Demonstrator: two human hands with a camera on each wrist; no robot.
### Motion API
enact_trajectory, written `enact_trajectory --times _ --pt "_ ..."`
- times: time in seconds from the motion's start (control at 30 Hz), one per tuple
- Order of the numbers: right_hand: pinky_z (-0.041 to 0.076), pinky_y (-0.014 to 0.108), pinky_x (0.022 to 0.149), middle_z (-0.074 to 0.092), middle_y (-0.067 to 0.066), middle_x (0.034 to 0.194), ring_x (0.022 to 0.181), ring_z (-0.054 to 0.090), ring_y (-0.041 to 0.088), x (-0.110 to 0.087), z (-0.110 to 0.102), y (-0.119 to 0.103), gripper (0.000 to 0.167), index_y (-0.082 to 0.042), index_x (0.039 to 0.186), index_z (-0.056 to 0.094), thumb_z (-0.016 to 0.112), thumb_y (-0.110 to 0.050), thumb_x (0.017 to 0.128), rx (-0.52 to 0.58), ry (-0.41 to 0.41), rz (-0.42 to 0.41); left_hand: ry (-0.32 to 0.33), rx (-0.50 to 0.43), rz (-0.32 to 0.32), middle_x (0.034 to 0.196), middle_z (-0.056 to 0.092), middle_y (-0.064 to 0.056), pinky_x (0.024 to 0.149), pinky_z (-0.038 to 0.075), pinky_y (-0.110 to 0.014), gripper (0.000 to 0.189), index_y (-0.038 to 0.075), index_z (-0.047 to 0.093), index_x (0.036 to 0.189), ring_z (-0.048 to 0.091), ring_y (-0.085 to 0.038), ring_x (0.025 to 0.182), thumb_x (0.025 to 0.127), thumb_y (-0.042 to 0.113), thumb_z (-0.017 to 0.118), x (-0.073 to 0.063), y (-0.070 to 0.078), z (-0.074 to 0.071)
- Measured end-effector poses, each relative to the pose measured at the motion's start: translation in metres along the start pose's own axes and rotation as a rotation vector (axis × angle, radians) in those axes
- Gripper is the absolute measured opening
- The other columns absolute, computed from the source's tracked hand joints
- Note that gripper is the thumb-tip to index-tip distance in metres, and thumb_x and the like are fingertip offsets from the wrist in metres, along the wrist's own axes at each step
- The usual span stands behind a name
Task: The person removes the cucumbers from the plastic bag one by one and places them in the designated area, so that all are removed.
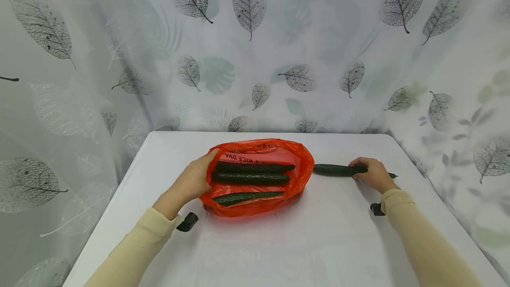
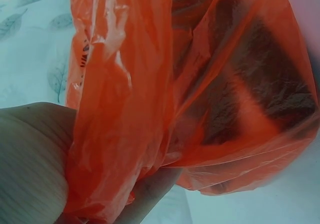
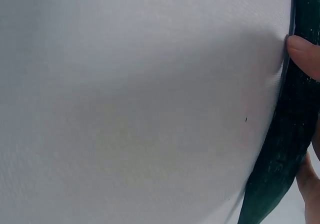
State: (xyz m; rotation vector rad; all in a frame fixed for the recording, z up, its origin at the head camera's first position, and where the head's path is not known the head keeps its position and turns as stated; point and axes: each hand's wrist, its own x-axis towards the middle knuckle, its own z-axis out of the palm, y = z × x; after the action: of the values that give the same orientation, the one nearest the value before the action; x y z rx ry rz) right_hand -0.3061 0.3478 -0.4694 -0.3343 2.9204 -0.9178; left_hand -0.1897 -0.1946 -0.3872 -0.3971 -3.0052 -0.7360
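A red plastic bag (image 1: 255,209) lies on the table with its mouth spread wide, and three dark green cucumbers (image 1: 251,178) lie side by side inside it. My left hand (image 1: 193,178) grips the bag's left rim; in the left wrist view the red film (image 2: 125,93) is pinched between thumb and fingers. To the right of the bag, my right hand (image 1: 370,174) holds another cucumber (image 1: 332,170) around its right part. The right wrist view shows the thumb on one side of that cucumber (image 3: 282,134) and fingertips on the other. Its left end is close to the bag's right edge.
The white table (image 1: 279,251) extends to a back edge near a hanging leaf-print curtain (image 1: 255,56). More of the same curtain covers both sides. A black wrist device (image 1: 187,222) shows by the left wrist and another (image 1: 376,209) by the right.
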Motion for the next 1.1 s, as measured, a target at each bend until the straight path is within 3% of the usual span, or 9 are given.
enact_trajectory --times 0.33,0.53,0.67,0.87,0.97,1.1 --pt "0.038 0.066 0.1 0.06 0.028 0.13 0.126 0.047 0.051 -0.001 -0.004 -0.007 0.038 -0.005 0.121 0.069 0.08 -0.009 0.084 -0.009 -0.03 0.036 0.01 -0.011 0.004 0.143 0.053 -0.023 0.102 0.046 -0.058 0.101 -0.002 0.034 0.155 0.056 -0.043 0.121 0.066 -0.01 0.083 0.001 0.003 -0.002" --pt "0.038 0.067 0.102 0.053 0.028 0.14 0.131 0.044 0.049 -0.003 -0.007 -0.024 0.055 -0.006 0.134 0.063 0.075 -0.038 0.092 0.015 -0.039 0.014 0.009 -0.01 0.003 0.144 0.053 -0.023 0.102 0.046 -0.058 0.101 -0.002 0.034 0.155 0.056 -0.043 0.122 0.067 -0.01 0.082 0.002 0.004 -0.001" --pt "0.033 0.068 0.106 0.051 0.022 0.145 0.137 0.039 0.045 0.0 -0.012 -0.058 0.07 -0.007 0.139 0.058 0.066 -0.058 0.091 0.041 0.026 -0.021 0.009 -0.013 0.004 0.143 0.053 -0.023 0.101 0.047 -0.058 0.102 -0.002 0.034 0.155 0.056 -0.042 0.121 0.067 -0.009 0.083 0.001 0.004 -0.001" --pt "0.032 0.068 0.108 0.051 0.009 0.146 0.138 0.04 0.036 0.006 -0.013 -0.127 0.063 -0.016 0.139 0.059 0.07 -0.054 0.09 0.102 0.139 -0.186 0.002 -0.015 0.008 0.143 0.053 -0.022 0.102 0.046 -0.056 0.102 -0.002 0.033 0.155 0.056 -0.041 0.122 0.067 -0.009 0.083 0.001 0.006 0.0" --pt "0.033 0.065 0.109 0.051 0.005 0.144 0.137 0.042 0.031 0.004 -0.01 -0.165 0.065 -0.019 0.14 0.059 0.076 -0.052 0.086 0.086 0.136 -0.306 0.002 -0.015 0.003 0.144 0.053 -0.022 0.103 0.046 -0.056 0.102 -0.002 0.033 0.155 0.056 -0.041 0.122 0.066 -0.009 0.083 0.001 0.007 0.001" --pt "0.036 0.061 0.108 0.047 0.0 0.145 0.136 0.042 0.029 -0.001 0.002 -0.21 0.076 -0.022 0.142 0.056 0.081 -0.057 0.079 0.073 0.064 -0.41 -0.004 -0.016 -0.008 0.145 0.052 -0.022 0.103 0.046 -0.056 0.103 -0.002 0.032 0.156 0.055 -0.041 0.124 0.067 -0.009 0.083 0.0 0.009 0.001"
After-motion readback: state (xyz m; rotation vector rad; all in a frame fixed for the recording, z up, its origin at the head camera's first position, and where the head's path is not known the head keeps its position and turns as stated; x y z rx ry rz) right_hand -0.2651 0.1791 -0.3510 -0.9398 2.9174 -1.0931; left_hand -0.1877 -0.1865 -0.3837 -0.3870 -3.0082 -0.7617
